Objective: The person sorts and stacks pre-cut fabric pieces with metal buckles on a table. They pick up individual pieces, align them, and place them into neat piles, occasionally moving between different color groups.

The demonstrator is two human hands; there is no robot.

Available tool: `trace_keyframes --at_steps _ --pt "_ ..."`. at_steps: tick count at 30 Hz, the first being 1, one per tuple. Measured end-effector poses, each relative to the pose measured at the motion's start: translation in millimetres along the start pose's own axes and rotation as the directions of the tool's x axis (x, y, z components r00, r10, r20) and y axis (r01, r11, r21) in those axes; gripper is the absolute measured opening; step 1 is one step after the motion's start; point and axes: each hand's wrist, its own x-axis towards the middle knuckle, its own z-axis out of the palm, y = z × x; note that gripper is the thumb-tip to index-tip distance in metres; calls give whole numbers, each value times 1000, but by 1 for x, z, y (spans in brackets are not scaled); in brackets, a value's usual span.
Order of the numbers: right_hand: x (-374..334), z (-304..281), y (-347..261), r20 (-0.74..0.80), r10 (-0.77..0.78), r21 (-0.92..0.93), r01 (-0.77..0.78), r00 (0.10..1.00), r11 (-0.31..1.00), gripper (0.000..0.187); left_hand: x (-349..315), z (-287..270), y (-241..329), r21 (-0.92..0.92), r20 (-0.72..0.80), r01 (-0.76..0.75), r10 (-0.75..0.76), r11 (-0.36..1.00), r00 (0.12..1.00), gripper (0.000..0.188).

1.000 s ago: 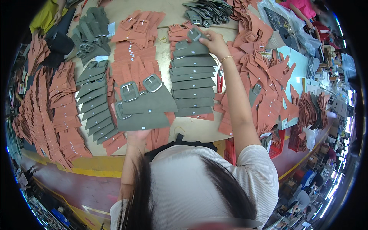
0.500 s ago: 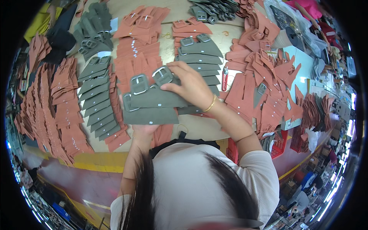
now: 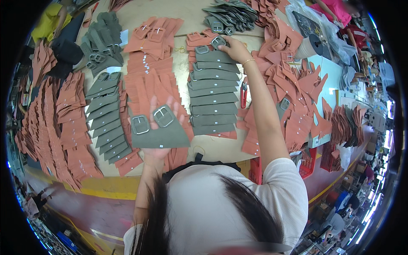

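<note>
A dark green buckled leather piece (image 3: 160,137) with two metal-buckled tabs lies across my left hand (image 3: 156,153). The palm is under it, and the fingers show behind the buckles. Farther off, my right hand (image 3: 235,49) has thumb and fingers on a buckled tab of another green leather piece (image 3: 217,58). That piece is at the far end of a column of overlapping green pieces (image 3: 213,99), each with a small white label. Some orange buckled pieces (image 3: 199,39) show beyond the column's far end.
Overlapping orange pieces (image 3: 148,80) lie left of the column, with another green row (image 3: 108,121) beyond. A red-handled tool (image 3: 244,95) rests right of the column near loose orange pieces (image 3: 293,85). A thread cone (image 3: 309,46) stands at the far right. Other people are nearby.
My right hand has moved away from my left hand to the far end of the green column, taking a green piece there. One green piece stays on my left hand.
</note>
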Motion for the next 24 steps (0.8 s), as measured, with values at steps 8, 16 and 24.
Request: trace_keyframes --at_steps 8,16,24 --pt "-69 7 -100 -128 -96 72 106 987 992 36 15 3 -3 -39 -12 -41 40 998 999 61" --pt "-146 20 -180 475 -51 424 -177 879 888 32 31 13 2 111 95 -142 131 984 987 66" --pt "-32 -19 -67 -138 53 554 32 989 832 30 59 50 22 10 206 -29 27 1000 978 63"
